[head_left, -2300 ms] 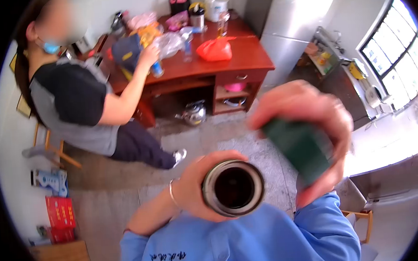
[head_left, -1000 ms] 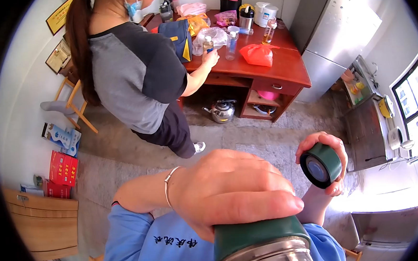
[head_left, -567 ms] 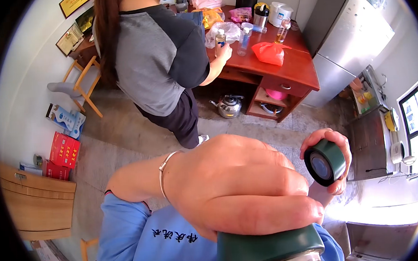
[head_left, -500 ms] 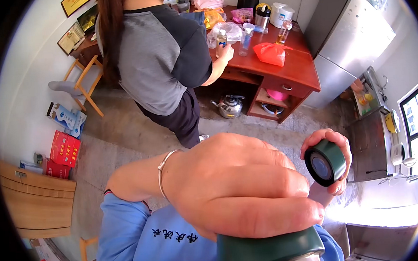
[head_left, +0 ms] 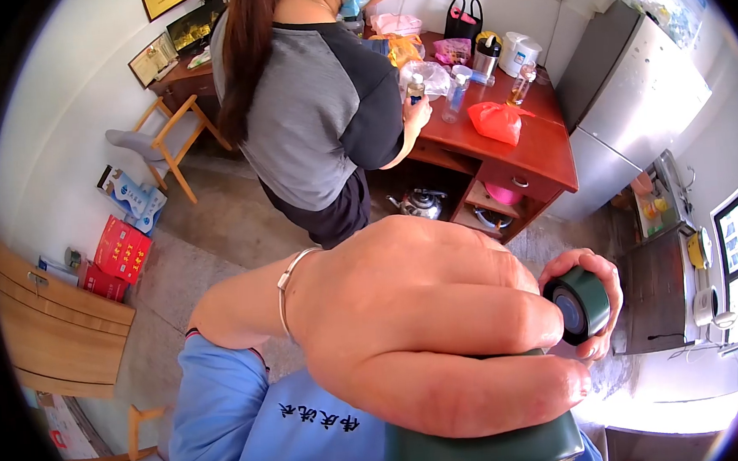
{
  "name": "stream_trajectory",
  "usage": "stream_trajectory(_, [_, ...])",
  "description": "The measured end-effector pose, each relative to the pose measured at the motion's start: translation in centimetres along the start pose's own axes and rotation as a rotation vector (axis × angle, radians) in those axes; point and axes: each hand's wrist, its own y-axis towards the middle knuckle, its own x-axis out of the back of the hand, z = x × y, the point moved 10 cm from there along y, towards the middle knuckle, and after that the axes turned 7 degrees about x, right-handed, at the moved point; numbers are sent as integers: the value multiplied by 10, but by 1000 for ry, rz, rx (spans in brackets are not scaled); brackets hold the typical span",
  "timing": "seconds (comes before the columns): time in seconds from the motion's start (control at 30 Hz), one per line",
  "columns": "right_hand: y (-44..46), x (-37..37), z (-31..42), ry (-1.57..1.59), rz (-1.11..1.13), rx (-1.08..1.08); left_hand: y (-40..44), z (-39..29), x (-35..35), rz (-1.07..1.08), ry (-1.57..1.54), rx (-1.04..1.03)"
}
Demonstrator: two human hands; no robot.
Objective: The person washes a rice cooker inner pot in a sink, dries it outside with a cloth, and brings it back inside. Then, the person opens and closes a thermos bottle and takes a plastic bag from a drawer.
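Very close to the camera, my left hand (head_left: pixel 434 319) is wrapped over a dark green flask (head_left: pixel 484 453), which runs off the bottom edge. The flask's mouth is out of sight. Farther right, my right hand (head_left: pixel 610 276) grips a dark green cap (head_left: pixel 591 301) by its sides, its round inner face turned toward the left. The cap is apart from the flask. A blue sleeve (head_left: pixel 215 409) covers my left upper arm, and a thin bracelet circles the wrist.
A person in a grey top (head_left: pixel 311 107) stands ahead, holding a small bottle (head_left: pixel 415 88) at a red-brown desk (head_left: pixel 542 165). On it sit a red plastic bag (head_left: pixel 496 121) and several bottles. A kettle (head_left: pixel 419 202) is underneath. A fridge (head_left: pixel 623 105) stands right, a wooden chair (head_left: pixel 180 149) left.
The room has shifted rightward in view. More of the flask's side shows below my left hand. My right hand keeps its hold on the cap, now partly closer behind my left fingers.
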Motion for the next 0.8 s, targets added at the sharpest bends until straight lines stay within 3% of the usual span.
stream_trajectory(0.1, [2, -13, 2, -5, 188, 45, 3, -1, 3, 13, 10, 2])
stream_trajectory(0.2, [7, -10, 4, -6, 32, 16, 5, -8, 8, -19, 37, -59])
stream_trajectory(0.3, [2, -12, 3, -38, -17, -17, 7, -10, 6, 22, 70, -25])
stream_trajectory(0.4, [-5, 1, -4, -56, -210, -85, 0, -7, 11, -75, 76, 20])
stream_trajectory(0.47, [3, -8, -5, -48, -76, -89, -5, -1, 12, -45, 8, 77])
stream_trajectory(0.63, [1, -9, -11, 12, -95, -124, -22, 22, 2, 160, -182, 350])
stream_trajectory(0.8, [-6, -8, -28, 131, -69, -194, -58, 48, -4, 115, -220, 510])
